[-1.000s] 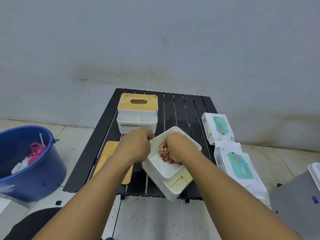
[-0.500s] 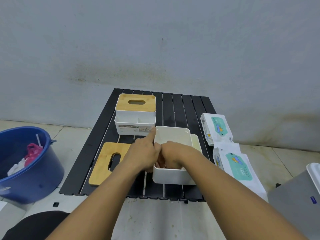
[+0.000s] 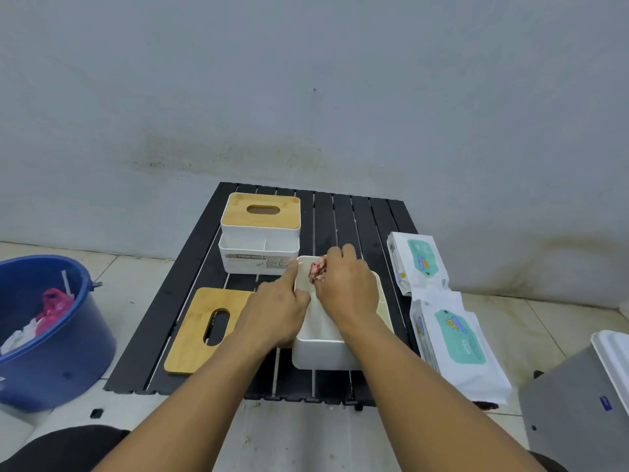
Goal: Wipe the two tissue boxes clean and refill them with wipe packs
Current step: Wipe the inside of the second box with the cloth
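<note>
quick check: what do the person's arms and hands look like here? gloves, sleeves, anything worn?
Two bare hands, left hand and right hand, no gloves. Both forearms are uncovered down to the frame's bottom edge; no sleeve shows. No watch, ring, band or marking is visible on either. The only clothing in view is dark fabric at the lower corners, likely trousers.

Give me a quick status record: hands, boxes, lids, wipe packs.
left hand: grips the open box by its left wall
right hand: holds a cloth at the box's far rim
open box: lid off, no pack seen inside
loose lid: flat on the table, left of the open box
second box: lid on, far left
far wipe pack, near wipe pack: at the table's right edge
</note>
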{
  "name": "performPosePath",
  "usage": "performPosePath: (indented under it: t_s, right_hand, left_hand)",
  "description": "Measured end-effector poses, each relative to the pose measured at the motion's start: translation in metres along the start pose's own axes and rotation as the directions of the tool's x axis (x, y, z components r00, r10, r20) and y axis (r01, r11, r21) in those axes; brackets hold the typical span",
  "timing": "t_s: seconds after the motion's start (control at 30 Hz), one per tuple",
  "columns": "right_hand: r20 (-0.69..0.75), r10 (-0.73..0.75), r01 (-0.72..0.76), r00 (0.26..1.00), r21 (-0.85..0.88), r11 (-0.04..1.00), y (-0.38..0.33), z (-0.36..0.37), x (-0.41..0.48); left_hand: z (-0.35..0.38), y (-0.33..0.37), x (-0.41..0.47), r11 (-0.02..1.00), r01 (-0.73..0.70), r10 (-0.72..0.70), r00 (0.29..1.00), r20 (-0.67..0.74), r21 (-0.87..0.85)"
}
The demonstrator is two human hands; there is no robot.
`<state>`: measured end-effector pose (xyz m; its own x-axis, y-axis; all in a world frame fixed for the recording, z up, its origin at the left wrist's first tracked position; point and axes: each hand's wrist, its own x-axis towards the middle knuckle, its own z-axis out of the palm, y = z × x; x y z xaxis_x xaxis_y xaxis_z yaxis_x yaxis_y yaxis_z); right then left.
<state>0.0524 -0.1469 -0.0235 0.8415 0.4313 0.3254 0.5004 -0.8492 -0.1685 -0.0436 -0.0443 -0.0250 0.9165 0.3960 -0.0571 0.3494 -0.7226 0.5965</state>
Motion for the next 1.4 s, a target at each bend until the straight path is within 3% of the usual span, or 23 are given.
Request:
performPosePath:
  t_s: [0.1,0.17,0.23,0.47,0.67,0.73,0.87,0.9,0.97,1.03,1.17,1.3,1.4]
  right_hand:
    - [0.217,-0.110,0.099,0.970,0.059,0.993,-0.002,0.005,0.000]
    - [0.446,-0.167,0.148,0.879,0.078,0.986,-0.005,0.006,0.001]
    - [0.545,-0.195,0.221,0.816,0.018,0.975,-0.008,0.005,0.003]
    - [0.705,-0.102,0.287,0.702,-0.148,0.946,-0.010,-0.005,-0.003]
    - [0.556,-0.091,0.189,0.826,-0.122,0.974,-0.003,-0.008,0.008]
    - [0.627,-0.124,0.261,0.769,-0.132,0.956,-0.003,-0.008,0.010]
    - [0.818,-0.152,0.385,0.554,-0.090,0.919,-0.004,-0.010,0.005]
    - [0.823,-0.152,0.381,0.548,-0.083,0.921,-0.004,-0.008,0.002]
    - [0.763,-0.154,0.318,0.628,-0.072,0.945,-0.002,-0.006,-0.003]
    - [0.629,-0.152,0.228,0.762,-0.041,0.973,-0.003,-0.005,-0.008]
    - [0.372,-0.141,0.118,0.917,0.085,0.989,-0.003,-0.003,-0.014]
    - [0.100,-0.067,0.050,0.993,0.165,0.985,-0.001,-0.009,-0.014]
    - [0.076,-0.029,0.011,0.997,0.224,0.974,-0.001,-0.007,-0.012]
  left_hand:
    - [0.000,0.000,0.001,1.000,0.018,-0.018,1.000,-0.004,0.024]
    - [0.000,0.001,0.000,0.999,0.020,-0.020,1.000,-0.010,0.034]
    - [0.001,0.001,0.001,0.999,0.019,-0.018,0.999,-0.028,0.036]
    - [0.000,-0.001,0.001,0.997,0.001,-0.001,1.000,-0.002,0.077]
    - [-0.003,-0.004,0.003,1.000,-0.003,0.002,0.999,0.036,0.024]
    - [-0.002,-0.004,0.004,1.000,-0.003,0.003,1.000,0.004,0.024]
    - [0.001,-0.002,0.003,0.999,-0.002,0.003,0.999,-0.041,0.034]
    - [0.001,-0.003,0.004,0.999,-0.015,0.016,1.000,-0.025,0.028]
    - [-0.001,-0.007,0.006,0.995,-0.099,0.098,0.995,0.036,0.021]
    - [-0.004,-0.009,0.007,0.986,-0.166,0.166,0.984,0.072,-0.007]
    - [-0.007,-0.012,0.006,0.992,-0.129,0.129,0.992,0.008,-0.013]
    - [-0.005,-0.013,0.004,0.992,-0.114,0.113,0.993,-0.030,-0.056]
    - [-0.003,-0.012,0.004,0.992,-0.107,0.105,0.994,-0.035,-0.064]
